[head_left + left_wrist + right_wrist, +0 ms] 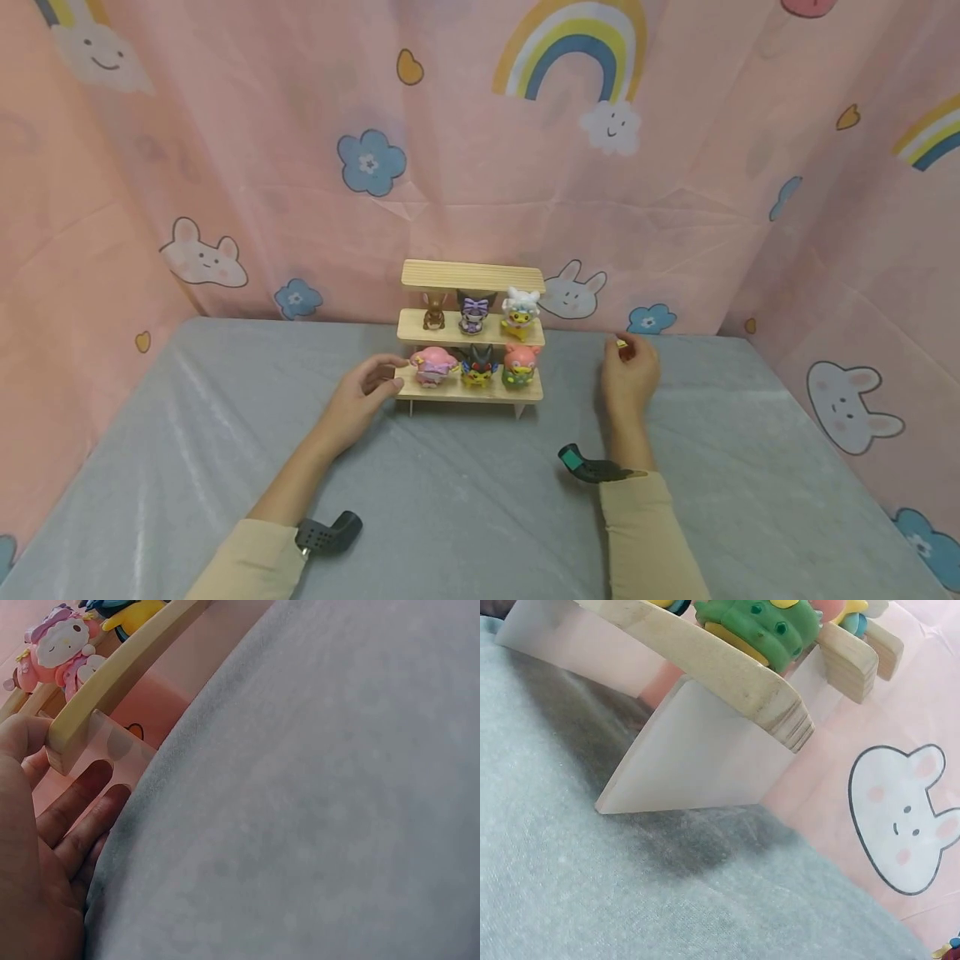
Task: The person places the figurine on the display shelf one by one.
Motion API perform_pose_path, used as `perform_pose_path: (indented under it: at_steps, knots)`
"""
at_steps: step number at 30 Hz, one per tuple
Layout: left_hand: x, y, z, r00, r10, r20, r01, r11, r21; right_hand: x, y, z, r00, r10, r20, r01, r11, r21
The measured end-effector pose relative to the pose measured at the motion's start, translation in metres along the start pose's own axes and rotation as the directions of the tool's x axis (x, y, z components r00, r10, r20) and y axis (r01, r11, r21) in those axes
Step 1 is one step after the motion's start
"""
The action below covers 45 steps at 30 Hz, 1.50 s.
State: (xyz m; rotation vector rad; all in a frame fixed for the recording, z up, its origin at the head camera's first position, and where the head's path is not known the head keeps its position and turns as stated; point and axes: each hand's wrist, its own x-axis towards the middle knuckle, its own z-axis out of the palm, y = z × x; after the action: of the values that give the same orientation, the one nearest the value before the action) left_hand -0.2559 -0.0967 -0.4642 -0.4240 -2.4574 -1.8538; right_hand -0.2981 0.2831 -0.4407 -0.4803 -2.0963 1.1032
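A three-tier wooden display shelf (472, 275) on clear side panels stands at the back of the table. My left hand (358, 406) holds the left end of its lowest board (112, 684), thumb and index finger at the board's end. To the right of the shelf, my right hand (632, 383) grips a small figurine (622, 343), mostly hidden by the fingers; dark red, yellow and blue bits show. The lowest board bears a pink figurine (432, 367), a dark-eared one (478, 367) and a pink-and-green one (519, 367).
On the middle board stand a brown figurine (433, 312), a purple-and-black one (474, 313) and a white-and-yellow one (519, 313). Grey cloth covers the table (480, 500). A pink printed curtain (465, 183) hangs close behind the shelf and along both sides.
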Motion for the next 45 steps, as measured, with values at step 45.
perform_pose_path:
  at_steps: [45]
  knots:
    - [-0.001,0.004,0.001,1.0,-0.004,0.005,0.004,1.0,-0.01,-0.005,0.013,0.009,0.971,0.103,0.214,-0.058,0.977,-0.206]
